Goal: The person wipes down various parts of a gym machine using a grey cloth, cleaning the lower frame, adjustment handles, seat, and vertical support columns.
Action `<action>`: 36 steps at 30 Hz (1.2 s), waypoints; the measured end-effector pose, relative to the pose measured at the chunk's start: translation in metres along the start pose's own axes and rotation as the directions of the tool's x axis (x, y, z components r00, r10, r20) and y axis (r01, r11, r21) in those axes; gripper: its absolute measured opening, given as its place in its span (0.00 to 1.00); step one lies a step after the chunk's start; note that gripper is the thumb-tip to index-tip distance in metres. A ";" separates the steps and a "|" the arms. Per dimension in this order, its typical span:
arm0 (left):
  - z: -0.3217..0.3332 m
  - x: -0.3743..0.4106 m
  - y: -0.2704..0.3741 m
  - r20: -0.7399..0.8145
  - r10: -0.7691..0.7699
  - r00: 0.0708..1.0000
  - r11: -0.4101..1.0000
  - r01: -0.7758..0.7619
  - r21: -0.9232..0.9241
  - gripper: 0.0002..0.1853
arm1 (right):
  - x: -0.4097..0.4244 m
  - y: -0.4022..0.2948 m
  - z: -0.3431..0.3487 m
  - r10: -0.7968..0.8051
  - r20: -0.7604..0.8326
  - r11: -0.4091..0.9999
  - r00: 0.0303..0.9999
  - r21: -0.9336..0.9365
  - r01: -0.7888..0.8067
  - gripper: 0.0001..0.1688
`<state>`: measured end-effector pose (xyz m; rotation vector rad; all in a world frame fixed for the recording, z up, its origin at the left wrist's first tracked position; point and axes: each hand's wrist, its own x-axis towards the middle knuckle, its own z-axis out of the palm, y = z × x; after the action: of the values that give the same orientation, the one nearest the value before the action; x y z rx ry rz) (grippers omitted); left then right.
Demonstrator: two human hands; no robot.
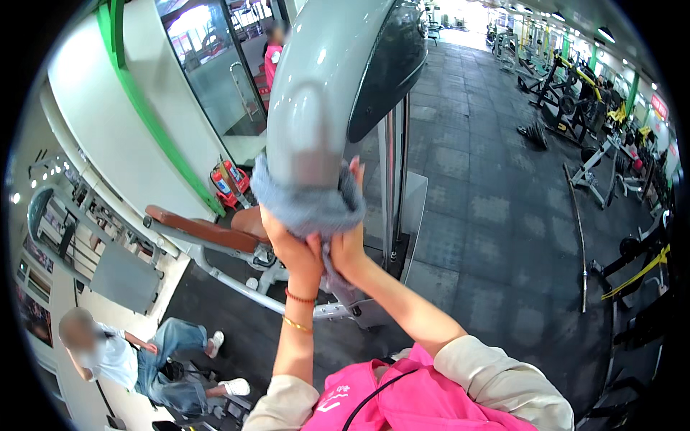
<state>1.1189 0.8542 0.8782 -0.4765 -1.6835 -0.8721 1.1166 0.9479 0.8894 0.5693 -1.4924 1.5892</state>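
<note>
A blue-grey cloth is wrapped around the lower end of a glossy grey curved housing on a gym machine. My left hand presses the cloth from the left, its fingers partly hidden behind it. On the other side, my right hand holds the cloth, with fingertips showing above its right edge. A twisted tail of the cloth hangs between my wrists. Beside the housing is a dark side panel. Below and left of the cloth sits the machine's brown padded seat.
Red fire extinguishers stand by the wall near a glass door. A seated person is at lower left, near a treadmill. A barbell bar lies on the dark tiled floor, with weight machines along the right.
</note>
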 end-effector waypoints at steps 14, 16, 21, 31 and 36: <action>0.007 -0.120 -0.067 0.449 -0.437 0.779 0.793 0.570 -0.217 0.35 | 0.006 0.009 -0.032 -0.430 0.136 0.891 0.892 -0.094 0.444 0.39; 0.013 -0.102 -0.035 0.165 -0.605 0.779 0.714 0.623 -0.319 0.36 | -0.002 0.023 -0.034 -0.335 0.172 0.940 0.926 -0.005 0.341 0.42; 0.042 -0.121 -0.009 -0.300 -0.389 0.871 0.895 0.434 0.099 0.36 | -0.040 0.075 -0.048 -0.082 0.406 0.981 0.910 0.192 0.003 0.49; 0.109 -0.182 0.089 -0.475 -0.578 0.664 0.695 0.705 0.140 0.17 | -0.083 0.102 -0.132 0.376 0.467 0.867 0.800 0.128 -0.482 0.39; 0.156 -0.094 0.128 -0.329 -0.549 0.768 0.832 0.542 -0.123 0.23 | 0.006 0.076 -0.163 0.493 0.060 0.832 0.868 0.260 -0.490 0.38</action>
<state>1.1352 1.0657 0.8119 0.1829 -1.4866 -1.3134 1.0879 1.1125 0.8217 0.3301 -1.5028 2.2162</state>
